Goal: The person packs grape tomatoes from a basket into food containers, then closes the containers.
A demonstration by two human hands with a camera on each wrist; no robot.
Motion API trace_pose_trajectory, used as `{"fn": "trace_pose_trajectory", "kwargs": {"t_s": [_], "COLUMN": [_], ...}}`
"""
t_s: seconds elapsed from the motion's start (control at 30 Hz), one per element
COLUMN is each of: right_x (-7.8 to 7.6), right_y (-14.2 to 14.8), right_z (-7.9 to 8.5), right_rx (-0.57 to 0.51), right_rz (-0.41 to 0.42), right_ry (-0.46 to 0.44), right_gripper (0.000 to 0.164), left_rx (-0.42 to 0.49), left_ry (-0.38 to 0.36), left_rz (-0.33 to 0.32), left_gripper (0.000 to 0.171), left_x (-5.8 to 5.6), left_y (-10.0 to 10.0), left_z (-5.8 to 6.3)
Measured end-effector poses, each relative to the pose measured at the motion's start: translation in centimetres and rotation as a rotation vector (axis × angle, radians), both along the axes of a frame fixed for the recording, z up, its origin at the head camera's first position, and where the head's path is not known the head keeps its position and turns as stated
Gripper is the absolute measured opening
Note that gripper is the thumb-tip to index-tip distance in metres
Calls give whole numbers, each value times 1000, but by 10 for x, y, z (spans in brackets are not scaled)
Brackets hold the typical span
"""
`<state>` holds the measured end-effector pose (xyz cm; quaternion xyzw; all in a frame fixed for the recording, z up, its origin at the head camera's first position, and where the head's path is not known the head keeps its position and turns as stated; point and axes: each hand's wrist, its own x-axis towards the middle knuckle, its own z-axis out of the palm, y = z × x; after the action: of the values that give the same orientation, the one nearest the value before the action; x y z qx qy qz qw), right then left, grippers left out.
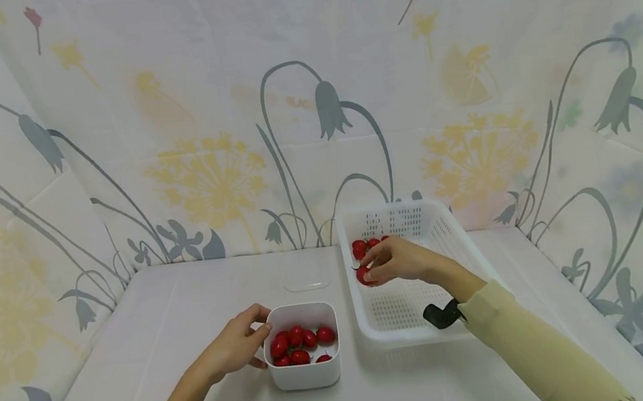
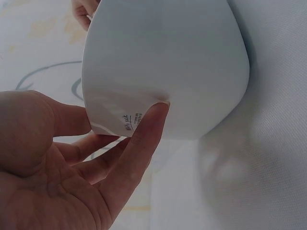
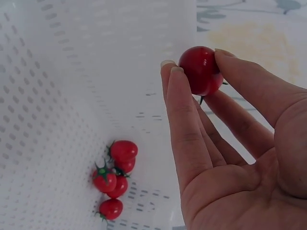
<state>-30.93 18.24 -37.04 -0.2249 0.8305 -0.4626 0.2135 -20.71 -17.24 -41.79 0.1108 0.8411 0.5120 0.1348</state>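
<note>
My right hand (image 1: pixel 395 262) pinches a red cherry tomato (image 3: pixel 200 69) between thumb and fingertips. It is held up above the floor of a white perforated plastic basket (image 1: pixel 371 330). More cherry tomatoes (image 3: pixel 123 151) with green stems lie together in the basket; the right hand partly covers them in the head view. On the left, a small white box (image 1: pixel 308 376) stands on the table with several cherry tomatoes (image 1: pixel 299 357) inside. My left hand (image 1: pixel 236 342) holds this box at its left side, one fingertip pressed against the outer wall and other fingers partly hidden behind it.
The box and basket stand side by side on a white-covered table (image 1: pixel 200 300), a narrow gap between them. Behind the box lies a clear flat piece (image 1: pixel 307 286) with rounded corners. A flower-printed cloth (image 1: pixel 319 180) hangs upright along the back and sides.
</note>
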Motion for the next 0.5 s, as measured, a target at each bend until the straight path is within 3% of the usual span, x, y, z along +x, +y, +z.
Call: {"fn": "trace_pose_trajectory", "kwargs": {"t_s": [0.5], "right_x": [26], "right_y": [-17], "right_z": [12], "right_rx": [-48], "right_rz": [20], "right_ry": [9], "right_gripper": [33], "left_rx": [-11], "left_ry": [-11], "left_rz": [12], "left_gripper": [24], "left_x": [1], "left_y": [1], "left_z": [1]}}
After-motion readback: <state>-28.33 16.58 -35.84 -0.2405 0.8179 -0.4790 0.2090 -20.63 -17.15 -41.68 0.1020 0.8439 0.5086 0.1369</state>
